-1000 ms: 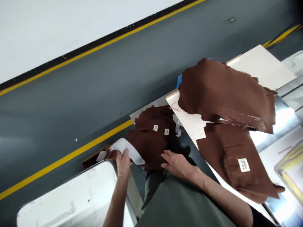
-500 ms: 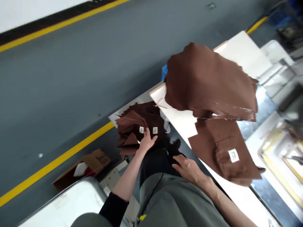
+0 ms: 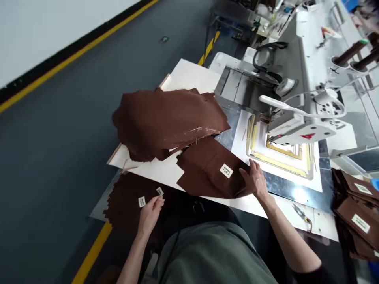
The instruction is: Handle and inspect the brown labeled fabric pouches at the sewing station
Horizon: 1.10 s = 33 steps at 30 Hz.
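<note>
My right hand (image 3: 256,180) reaches the right end of a brown fabric piece (image 3: 197,161) with a white label (image 3: 226,170) on it. Its thumb and fingers are apart, the thumb over the cloth's edge. Lower down on the left, my left hand (image 3: 151,213) rests by brown fabric pieces (image 3: 124,201) that bear two small white labels (image 3: 142,202). Its fingers are stretched out close to one label, and no cloth shows pinched in them. A large brown fabric pile (image 3: 166,118) lies beyond both hands on the white tabletop (image 3: 195,75).
A white sewing machine (image 3: 304,79) with a yellow-edged clamp frame (image 3: 278,171) stands at right. Thread snips (image 3: 302,213) lie near the table's front edge. Labelled brown pieces (image 3: 355,213) are stacked far right. Yellow floor tape (image 3: 91,252) runs at left.
My view has swung right toward the sewing machine. My right hand has moved up from beside my lap to the labelled fabric piece on the table. My left hand stays by the lower pieces.
</note>
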Each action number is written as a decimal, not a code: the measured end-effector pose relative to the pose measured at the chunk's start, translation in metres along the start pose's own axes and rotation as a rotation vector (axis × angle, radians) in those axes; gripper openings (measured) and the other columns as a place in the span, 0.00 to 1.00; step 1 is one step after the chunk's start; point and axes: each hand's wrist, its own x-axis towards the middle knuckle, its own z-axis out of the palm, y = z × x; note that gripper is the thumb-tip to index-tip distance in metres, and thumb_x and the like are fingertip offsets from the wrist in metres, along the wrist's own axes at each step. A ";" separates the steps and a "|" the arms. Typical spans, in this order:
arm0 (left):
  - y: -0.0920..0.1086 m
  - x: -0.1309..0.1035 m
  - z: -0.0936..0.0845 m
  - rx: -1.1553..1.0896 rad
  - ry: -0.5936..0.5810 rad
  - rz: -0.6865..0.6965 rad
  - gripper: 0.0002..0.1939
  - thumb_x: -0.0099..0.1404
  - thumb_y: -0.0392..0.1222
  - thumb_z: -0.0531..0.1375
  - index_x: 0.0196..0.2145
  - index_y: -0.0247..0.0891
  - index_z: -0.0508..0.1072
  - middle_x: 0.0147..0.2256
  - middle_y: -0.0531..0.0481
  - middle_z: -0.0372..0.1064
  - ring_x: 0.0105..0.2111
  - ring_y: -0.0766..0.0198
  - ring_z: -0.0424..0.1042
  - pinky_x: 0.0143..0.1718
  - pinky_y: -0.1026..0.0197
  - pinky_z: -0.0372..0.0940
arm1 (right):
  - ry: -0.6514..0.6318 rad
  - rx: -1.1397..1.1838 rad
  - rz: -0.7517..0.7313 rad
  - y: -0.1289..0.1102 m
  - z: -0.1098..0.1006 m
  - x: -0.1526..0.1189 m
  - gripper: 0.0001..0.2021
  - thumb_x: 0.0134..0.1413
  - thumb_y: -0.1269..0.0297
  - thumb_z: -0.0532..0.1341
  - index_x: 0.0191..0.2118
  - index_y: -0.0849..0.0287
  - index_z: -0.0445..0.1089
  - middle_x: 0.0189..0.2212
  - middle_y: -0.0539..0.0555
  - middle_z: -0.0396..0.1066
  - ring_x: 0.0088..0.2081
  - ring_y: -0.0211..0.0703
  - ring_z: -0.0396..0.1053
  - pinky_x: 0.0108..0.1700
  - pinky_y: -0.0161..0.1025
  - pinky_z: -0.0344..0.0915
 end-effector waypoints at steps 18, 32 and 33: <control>0.267 0.012 0.180 0.177 -0.209 0.291 0.31 0.64 0.66 0.60 0.53 0.39 0.76 0.51 0.42 0.77 0.50 0.43 0.77 0.55 0.42 0.72 | 0.026 0.498 0.150 0.168 -0.156 -0.025 0.09 0.67 0.58 0.56 0.39 0.54 0.70 0.28 0.48 0.71 0.30 0.42 0.67 0.32 0.37 0.62; 0.361 -0.027 0.254 0.316 -0.757 0.547 0.44 0.59 0.65 0.66 0.68 0.48 0.62 0.69 0.46 0.55 0.66 0.36 0.59 0.56 0.48 0.69 | -0.238 0.974 0.212 0.147 -0.276 -0.071 0.17 0.64 0.49 0.63 0.35 0.59 0.73 0.26 0.48 0.65 0.27 0.37 0.59 0.29 0.34 0.57; 0.378 -0.030 0.254 0.291 -0.783 0.628 0.49 0.56 0.64 0.69 0.69 0.48 0.60 0.71 0.45 0.50 0.68 0.35 0.52 0.61 0.47 0.64 | -0.302 1.026 0.160 0.131 -0.275 -0.072 0.16 0.64 0.49 0.63 0.35 0.59 0.73 0.27 0.48 0.64 0.28 0.37 0.59 0.30 0.34 0.56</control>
